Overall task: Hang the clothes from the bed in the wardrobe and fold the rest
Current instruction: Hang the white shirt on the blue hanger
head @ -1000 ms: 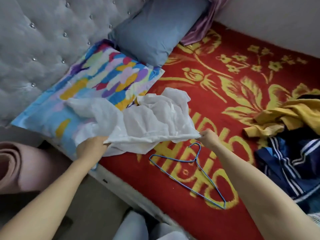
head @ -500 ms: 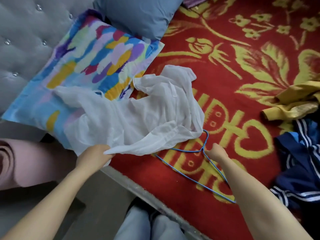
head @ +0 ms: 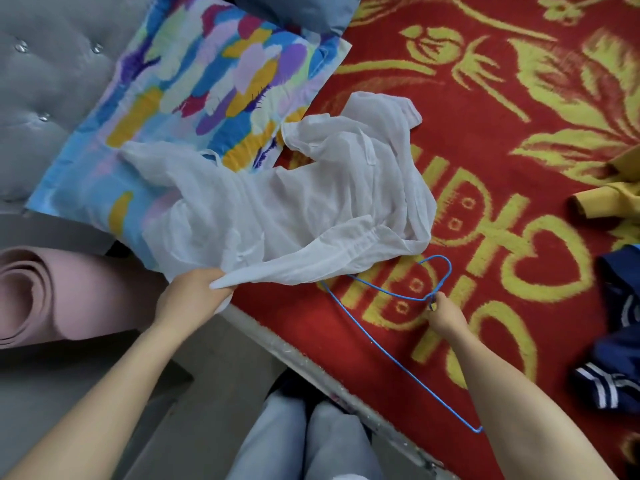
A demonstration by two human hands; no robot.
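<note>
Red blanket (head: 502,323) with yellow flowers fills the right side, and everything reads off it. Beyond the blanket's left end stands a grey tufted headboard (head: 52,81), and a bright pillow (head: 207,81) leans from it onto the blanket's left corner, with a blue pillow (head: 294,8) behind. The white garment (head: 294,209), thin and crumpled, lies spread half on the bright pillow and half on the blanket's left part, one fold trailing toward the blanket's near edge. Off the blanket's near-left corner, down on the floor, sits a rolled pink mat (head: 52,296). At the blanket's right edge there's a navy striped garment (head: 616,358), with a yellow garment (head: 602,202) just above it. The blue wire hanger (head: 381,339) lies flat on the blanket's near part, hook just beside the white garment's trailing fold. The left hand (head: 194,292) is at the blanket's near edge, fingers curled tight round the white garment's hem. The right hand (head: 445,315) is over the blanket's middle, fingertips pinching the hanger's neck under the hook.
</note>
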